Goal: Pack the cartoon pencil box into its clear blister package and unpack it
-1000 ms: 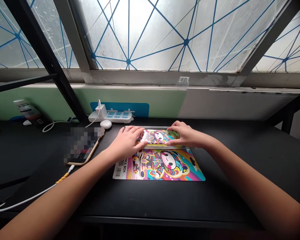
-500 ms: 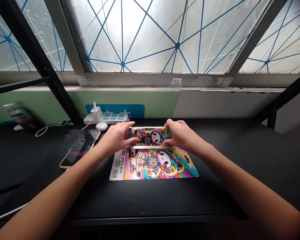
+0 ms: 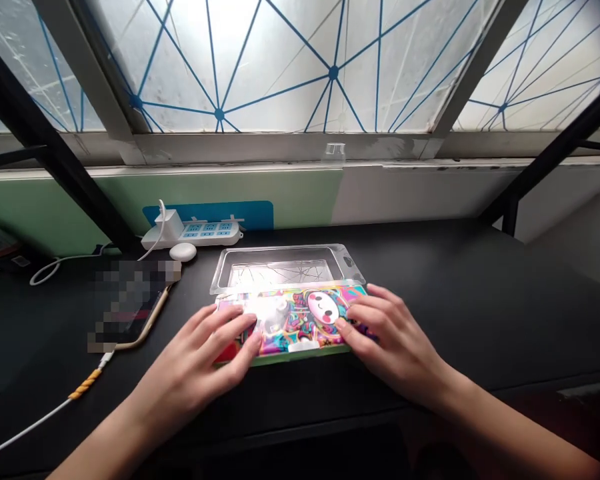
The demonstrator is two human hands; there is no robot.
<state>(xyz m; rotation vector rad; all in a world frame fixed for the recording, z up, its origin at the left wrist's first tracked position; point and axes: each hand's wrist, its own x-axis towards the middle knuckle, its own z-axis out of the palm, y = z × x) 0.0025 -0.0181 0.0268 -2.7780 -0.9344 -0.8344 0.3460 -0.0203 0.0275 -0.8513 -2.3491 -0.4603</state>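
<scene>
A bright, colourful pencil box [image 3: 300, 313] with a cartoon face on its top lies on the desk in front of me. My left hand [image 3: 207, 347] grips its left end, with fingers over the top. The right end is held by my right hand [image 3: 393, 333], thumb near the front and fingers over the cartoon print. Glare washes out part of the box's lid. Just behind it, touching or nearly touching its back edge, lies a clear plastic package shell [image 3: 285, 263]. Whether the printed card is under the box is hidden.
A phone [image 3: 137, 303] with a charging cable [image 3: 85, 385] lies to the left. Behind it are a round white case [image 3: 183, 252] and a power strip [image 3: 207, 231] with a plugged-in charger. Black frame bars [image 3: 60, 153] slant at both sides; a window stands behind.
The box has come toward me, with the clear shell now lying flat behind it. Both hands have moved nearer and lower. The printed card no longer shows, and the view has shifted right.
</scene>
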